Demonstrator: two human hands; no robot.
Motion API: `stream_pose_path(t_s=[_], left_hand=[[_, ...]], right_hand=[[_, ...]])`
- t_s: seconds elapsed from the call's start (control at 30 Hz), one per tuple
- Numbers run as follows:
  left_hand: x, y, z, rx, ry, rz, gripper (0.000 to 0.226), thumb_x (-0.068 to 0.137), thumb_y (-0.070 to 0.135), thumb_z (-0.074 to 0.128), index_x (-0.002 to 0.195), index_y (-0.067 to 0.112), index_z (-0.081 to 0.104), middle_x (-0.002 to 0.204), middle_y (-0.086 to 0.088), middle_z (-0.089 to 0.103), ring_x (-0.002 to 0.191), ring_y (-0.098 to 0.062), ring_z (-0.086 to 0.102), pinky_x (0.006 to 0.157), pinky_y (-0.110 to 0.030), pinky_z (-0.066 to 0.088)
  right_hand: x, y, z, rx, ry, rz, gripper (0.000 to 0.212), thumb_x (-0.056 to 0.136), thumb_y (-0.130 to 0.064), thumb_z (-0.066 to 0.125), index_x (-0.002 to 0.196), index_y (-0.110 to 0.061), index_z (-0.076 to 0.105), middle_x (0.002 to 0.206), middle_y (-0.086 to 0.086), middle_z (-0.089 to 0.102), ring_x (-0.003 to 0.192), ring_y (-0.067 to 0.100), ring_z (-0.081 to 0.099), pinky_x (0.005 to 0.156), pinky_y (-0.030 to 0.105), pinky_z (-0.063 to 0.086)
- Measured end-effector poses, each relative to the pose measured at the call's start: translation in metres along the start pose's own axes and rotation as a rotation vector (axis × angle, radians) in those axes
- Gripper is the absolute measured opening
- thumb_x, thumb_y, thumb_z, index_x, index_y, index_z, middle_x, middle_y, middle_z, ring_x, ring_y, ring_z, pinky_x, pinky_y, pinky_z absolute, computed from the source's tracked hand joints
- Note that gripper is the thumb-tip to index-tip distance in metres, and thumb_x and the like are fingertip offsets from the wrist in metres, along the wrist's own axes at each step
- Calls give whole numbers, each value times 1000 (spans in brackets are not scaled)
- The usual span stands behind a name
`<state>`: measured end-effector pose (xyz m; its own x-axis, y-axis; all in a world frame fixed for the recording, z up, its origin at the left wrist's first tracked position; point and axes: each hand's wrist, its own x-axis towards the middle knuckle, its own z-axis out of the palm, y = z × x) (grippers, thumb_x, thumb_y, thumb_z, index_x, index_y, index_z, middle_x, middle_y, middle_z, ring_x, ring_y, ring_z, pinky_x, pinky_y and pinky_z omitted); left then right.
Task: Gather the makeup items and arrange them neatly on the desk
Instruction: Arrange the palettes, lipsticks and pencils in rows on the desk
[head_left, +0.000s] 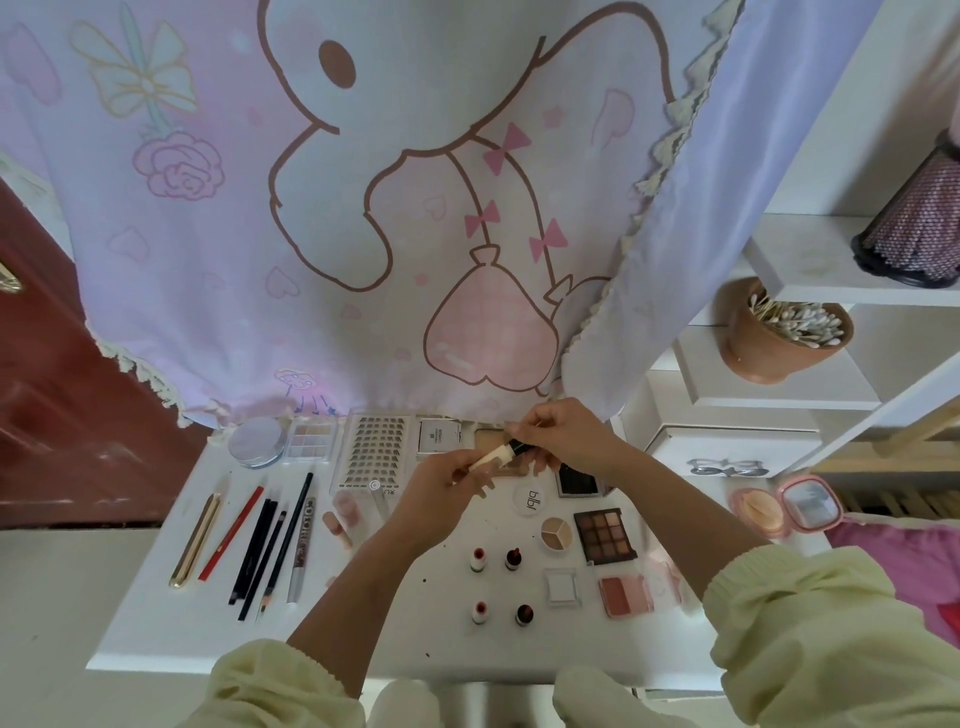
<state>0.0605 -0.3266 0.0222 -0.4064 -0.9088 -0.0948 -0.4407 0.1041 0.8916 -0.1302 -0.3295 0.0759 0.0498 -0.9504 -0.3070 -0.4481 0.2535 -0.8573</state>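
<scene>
Above the white desk (171, 623), my left hand (441, 493) grips the cream body of a small concealer tube (493, 456), and my right hand (561, 436) pinches its black cap end. Pencils and brushes (260, 545) lie in a row at the left. A lash tray (376, 449), a round silver compact (258, 441) and a pale palette (310, 441) line the back. Small nail-polish bottles (496, 584) stand in the middle, beside a brown eyeshadow palette (605, 534) and a blush (625, 595).
A pink cartoon cloth (363, 208) hangs behind the desk. White shelves on the right hold a cup of cotton swabs (784, 332). An open pink mirror compact (789, 506) sits at the desk's right edge. A dark red door (62, 415) stands at left.
</scene>
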Motion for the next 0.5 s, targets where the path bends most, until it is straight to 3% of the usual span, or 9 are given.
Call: stream_pose_path(t_s=[0.1, 0.27, 0.37, 0.5], left_hand=[[-2, 0, -1, -7, -5, -2, 20, 96, 31, 55, 102, 22, 71, 81, 7, 70, 72, -3, 63, 77, -29, 51], [-3, 3, -1, 4, -46, 7, 14, 96, 34, 54, 100, 32, 67, 81, 9, 69, 71, 0, 62, 71, -19, 48], [-5, 11, 0, 55, -128, 36, 7, 92, 39, 60, 97, 43, 62, 79, 8, 70, 70, -2, 63, 62, -11, 45], [-4, 12, 2, 79, -168, 14, 10, 89, 40, 64, 99, 36, 64, 80, 8, 73, 69, 0, 66, 62, -9, 46]], right_hand=[[1, 0, -6, 115, -62, -7, 4, 90, -7, 65, 93, -4, 66, 75, 6, 70, 60, 10, 64, 54, 15, 49], [3, -1, -4, -38, -70, 35, 24, 93, -27, 63, 88, -5, 69, 79, 14, 73, 58, 12, 63, 51, 15, 47], [1, 0, -6, -61, -90, 8, 12, 92, -15, 65, 87, -5, 70, 71, 14, 68, 52, 9, 56, 49, 13, 44], [-1, -1, -10, -37, -116, -30, 10, 86, -5, 70, 92, 3, 70, 71, 9, 68, 55, 8, 61, 53, 13, 48]])
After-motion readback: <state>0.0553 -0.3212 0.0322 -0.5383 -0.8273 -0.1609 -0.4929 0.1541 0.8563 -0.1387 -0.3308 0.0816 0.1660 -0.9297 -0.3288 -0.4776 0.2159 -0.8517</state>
